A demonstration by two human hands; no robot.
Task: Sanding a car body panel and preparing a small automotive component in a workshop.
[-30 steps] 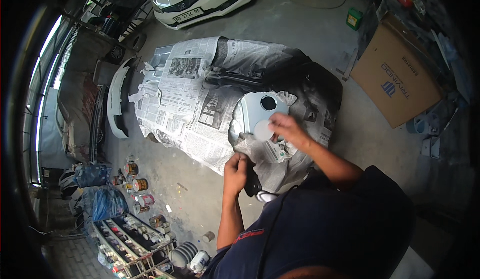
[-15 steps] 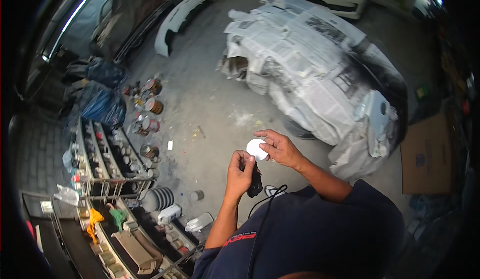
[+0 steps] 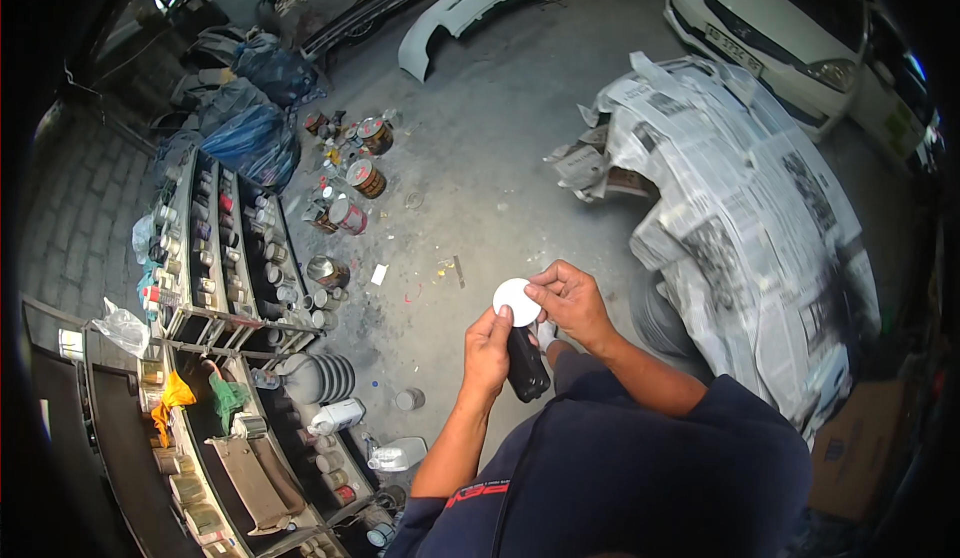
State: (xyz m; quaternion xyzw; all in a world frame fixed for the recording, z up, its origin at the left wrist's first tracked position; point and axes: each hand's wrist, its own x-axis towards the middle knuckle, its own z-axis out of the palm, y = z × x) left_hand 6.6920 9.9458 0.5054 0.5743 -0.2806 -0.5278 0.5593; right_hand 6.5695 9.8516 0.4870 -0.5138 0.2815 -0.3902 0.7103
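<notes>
A thin white round disc (image 3: pixel 513 299) is held up in front of me between both hands. My left hand (image 3: pixel 487 350) pinches its lower edge, thumb on top. My right hand (image 3: pixel 570 303) grips the right edge of the same disc between thumb and fingers. Just under the disc, against the left hand's fingers, is a black oblong object (image 3: pixel 528 368); its kind is not clear, and its upper end is hidden. It seems to be in the left hand too.
A newspaper-covered car part (image 3: pixel 740 198) stands at the right, before a white car (image 3: pixel 770 38). Shelves of small paint cans (image 3: pixel 215 248) line the left, with larger tins (image 3: pixel 366 178) on the floor beside them. A white bumper (image 3: pixel 465 8) lies far off.
My view has swung, so the shelves and covered part sit further right. My right fingers, stretched out before, have closed on the disc's edge. More of the black object shows.
</notes>
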